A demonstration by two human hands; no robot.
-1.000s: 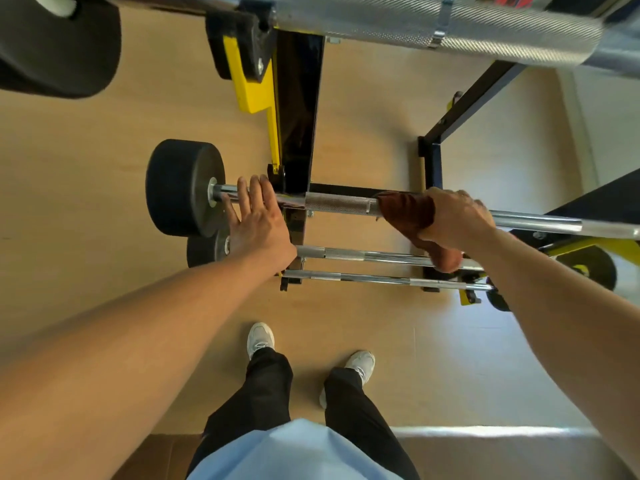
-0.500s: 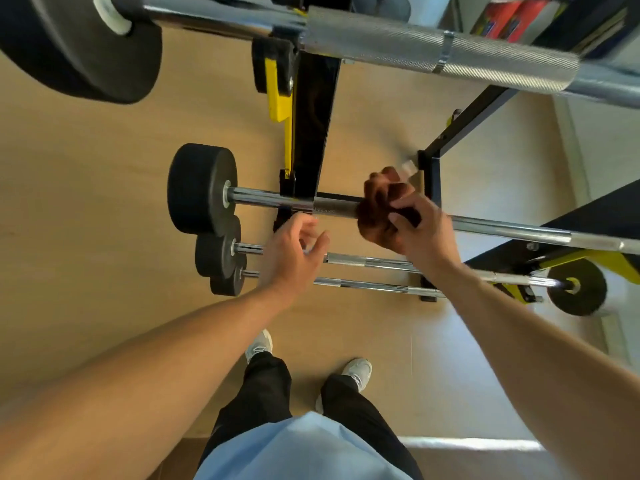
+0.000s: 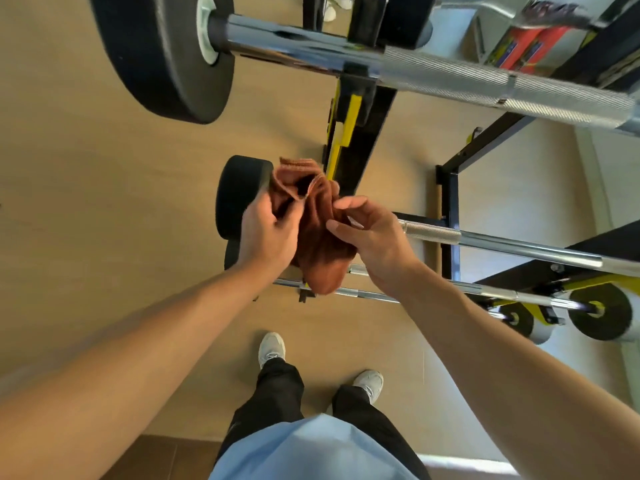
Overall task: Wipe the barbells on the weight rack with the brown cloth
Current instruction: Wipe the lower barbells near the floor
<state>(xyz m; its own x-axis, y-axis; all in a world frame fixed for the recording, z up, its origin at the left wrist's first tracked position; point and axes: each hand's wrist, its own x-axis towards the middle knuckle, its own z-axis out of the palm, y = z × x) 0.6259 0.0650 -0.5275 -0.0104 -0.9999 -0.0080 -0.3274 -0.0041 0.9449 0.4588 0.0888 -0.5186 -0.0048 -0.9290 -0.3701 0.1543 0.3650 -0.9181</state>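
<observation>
The brown cloth (image 3: 318, 237) hangs bunched between my two hands, lifted off the bars. My left hand (image 3: 268, 233) grips its left side. My right hand (image 3: 370, 233) pinches its right side with thumb and fingers. Behind them runs the middle barbell (image 3: 485, 239), chrome with a knurled section and a black plate (image 3: 239, 195) at its left end. A thicker top barbell (image 3: 450, 76) with a large black plate (image 3: 156, 53) crosses close above. Two thinner barbells (image 3: 502, 291) sit lower on the black and yellow weight rack (image 3: 356, 140).
Small black plates (image 3: 601, 315) end the lower bars at the right. The rack's black frame (image 3: 450, 209) stands on a tan wood floor. My feet in white shoes (image 3: 272, 349) stand just in front. Red boxes (image 3: 526, 46) show at the top right.
My right hand has taken the cloth off the middle barbell. My left hand has come up from the bar and taken hold of the cloth too. The view has tilted upward.
</observation>
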